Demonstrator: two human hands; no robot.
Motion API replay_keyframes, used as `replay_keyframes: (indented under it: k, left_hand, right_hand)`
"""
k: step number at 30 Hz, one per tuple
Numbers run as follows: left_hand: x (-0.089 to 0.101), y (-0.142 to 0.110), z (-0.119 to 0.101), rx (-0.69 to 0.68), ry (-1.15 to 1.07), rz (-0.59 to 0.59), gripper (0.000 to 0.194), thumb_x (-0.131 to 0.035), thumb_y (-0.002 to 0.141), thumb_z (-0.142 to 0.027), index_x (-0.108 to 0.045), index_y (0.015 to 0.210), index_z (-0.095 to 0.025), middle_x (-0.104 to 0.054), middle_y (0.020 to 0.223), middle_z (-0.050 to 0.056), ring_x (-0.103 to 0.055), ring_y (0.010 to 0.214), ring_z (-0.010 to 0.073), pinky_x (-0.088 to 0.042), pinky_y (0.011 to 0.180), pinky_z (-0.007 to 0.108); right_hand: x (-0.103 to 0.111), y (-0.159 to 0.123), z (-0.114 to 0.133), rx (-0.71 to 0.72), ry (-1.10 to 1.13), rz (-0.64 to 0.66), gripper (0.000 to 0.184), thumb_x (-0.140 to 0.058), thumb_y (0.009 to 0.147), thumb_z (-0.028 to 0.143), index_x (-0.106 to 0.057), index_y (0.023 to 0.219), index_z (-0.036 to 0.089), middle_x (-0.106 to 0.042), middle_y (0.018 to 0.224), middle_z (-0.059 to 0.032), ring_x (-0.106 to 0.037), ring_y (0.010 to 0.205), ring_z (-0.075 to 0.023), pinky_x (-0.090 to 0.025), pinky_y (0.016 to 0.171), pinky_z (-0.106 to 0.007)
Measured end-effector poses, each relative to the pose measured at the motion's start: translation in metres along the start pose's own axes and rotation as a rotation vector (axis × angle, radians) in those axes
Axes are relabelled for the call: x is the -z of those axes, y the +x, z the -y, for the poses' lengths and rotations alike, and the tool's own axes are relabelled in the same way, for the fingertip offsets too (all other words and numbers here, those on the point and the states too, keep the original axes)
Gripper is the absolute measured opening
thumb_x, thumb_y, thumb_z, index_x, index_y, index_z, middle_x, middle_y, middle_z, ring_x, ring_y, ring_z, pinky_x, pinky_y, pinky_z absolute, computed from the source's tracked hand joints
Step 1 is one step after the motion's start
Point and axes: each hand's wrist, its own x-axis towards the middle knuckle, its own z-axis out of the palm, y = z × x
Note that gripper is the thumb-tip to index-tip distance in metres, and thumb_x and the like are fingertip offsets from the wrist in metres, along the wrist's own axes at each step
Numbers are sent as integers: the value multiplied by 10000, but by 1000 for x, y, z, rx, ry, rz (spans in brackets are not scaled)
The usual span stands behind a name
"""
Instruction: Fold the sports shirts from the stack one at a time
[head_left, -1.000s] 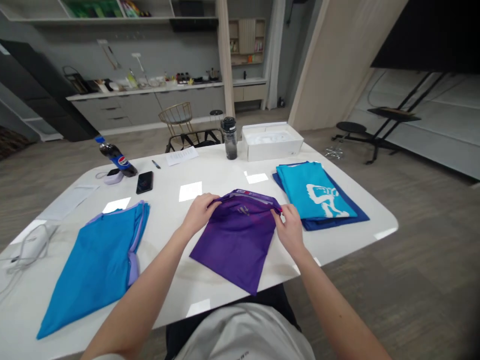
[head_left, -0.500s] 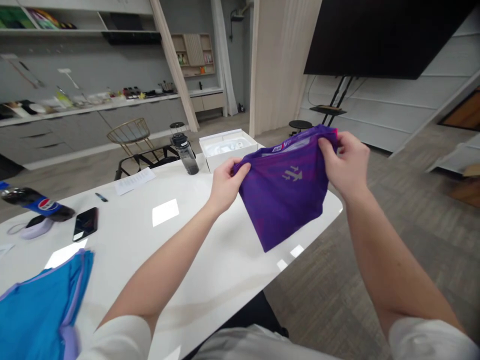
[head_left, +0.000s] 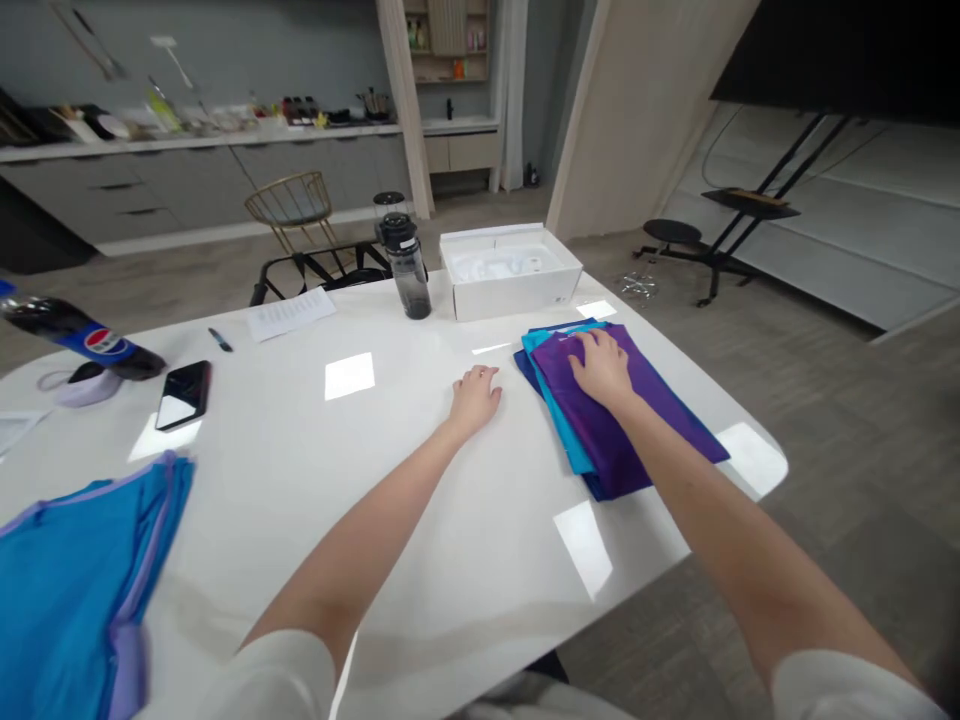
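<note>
A folded purple garment (head_left: 600, 430) lies on top of a small stack at the right of the table. Under it show a light blue folded garment (head_left: 564, 430) and a dark blue one (head_left: 527, 370). My right hand (head_left: 602, 368) rests on the purple cloth near its far end, fingers spread loosely. My left hand (head_left: 476, 398) is just left of the stack, over the white tabletop, holding nothing, its fingers somewhat apart. At the near left lies a blue garment with lilac edging (head_left: 75, 590), partly out of view.
The white table (head_left: 300, 510) has a rounded right corner. On it are a white open box (head_left: 517, 295), a dark water bottle (head_left: 411, 275), a paper sheet (head_left: 291, 314), a pen (head_left: 220, 340), a phone (head_left: 184, 393) and a cola bottle (head_left: 82, 335). Chairs stand behind.
The purple garment, held up by both hands before, now lies folded on the stack. Both hands have let go of its edge; the right hand now lies on it. The view has tilted down.
</note>
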Motion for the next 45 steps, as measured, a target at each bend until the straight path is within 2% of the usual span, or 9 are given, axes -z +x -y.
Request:
replay_keyframes:
  k: [9,19,22,25,32,35,38,41,45]
  left_hand:
    - [72,-116,96,175,14,-95,242,-521,940,-214,-698,1102,-246,-686,1230,62,-602,1206,244,-388,1087,428]
    - [227,-355,270,754,456,-547,370,-442,978,-261,-601,1309,-221,-618,1368,125,-559,1277,292,-361,1108,455]
    - [244,-407,300,981,485,-554,427,-454,991,-374,-556,1369,-201,-584,1406,162,-535,1289,335,-386,1078,484]
    - [247,-425,311,1011,429,-508,327,-448,1003,-421,-648,1185,-236,-663,1278,127,-571,1215,325,-411,1034,472]
    - [250,-427,293,909,330,-634,222,-463,1002,-350,-657,975,-245,-704,1049,84,-614,1052,273,-430,948,394]
    - [245,-425,262,796,327,-710,215,-473,1009,-362,-657,994,-251,-700,1098,80,-585,1119,282,-379,1031,437]
    - [229,-408,217,589,208,-723,204,-478,1018,-366,-646,983,-256,-693,1112,66,-579,1128,269,-359,1060,452]
    - [203,-377,166,275,-95,-584,200,-481,1026,-349,-626,936,-243,-693,1027,48,-603,1052,220,-420,1013,396]
    - [167,-339,121,-39,-431,-296,223,-528,1012,-379,-652,908,-226,-705,997,39,-647,974,169,-503,939,311]
  right_hand:
    - [-55,-63,204,527,424,464,204,-543,984,296,-729,1019,220,-730,942,-36,-647,826,-181,-458,794,-276]
    - [-97,-171,455,918,603,640,171,-581,969,211,-708,1083,214,-714,955,-30,-641,867,-163,-443,843,-270]
    - [-93,-192,514,995,652,634,165,-581,973,209,-703,1084,215,-703,963,-34,-639,879,-166,-446,858,-281]
    - [-88,-208,551,1026,710,643,165,-575,979,227,-701,1085,221,-697,965,-25,-633,848,-160,-456,833,-274]
    - [-84,-223,557,1028,714,638,163,-573,979,247,-695,1086,235,-672,988,-22,-618,840,-157,-463,850,-278]
    - [-79,-217,546,982,739,599,233,-590,973,298,-665,1188,248,-646,1032,-32,-604,853,-167,-476,871,-301]
    - [-74,-205,526,947,809,587,586,-679,900,304,-502,1458,267,-597,1150,-58,-594,885,-181,-498,867,-323]
    - [-69,-186,489,976,845,646,703,-656,865,205,-441,1526,314,-559,1172,-51,-598,932,-185,-500,884,-321]
    - [-63,-163,405,987,794,687,281,-580,880,182,-721,1111,258,-571,1058,-37,-607,1000,-197,-468,936,-317]
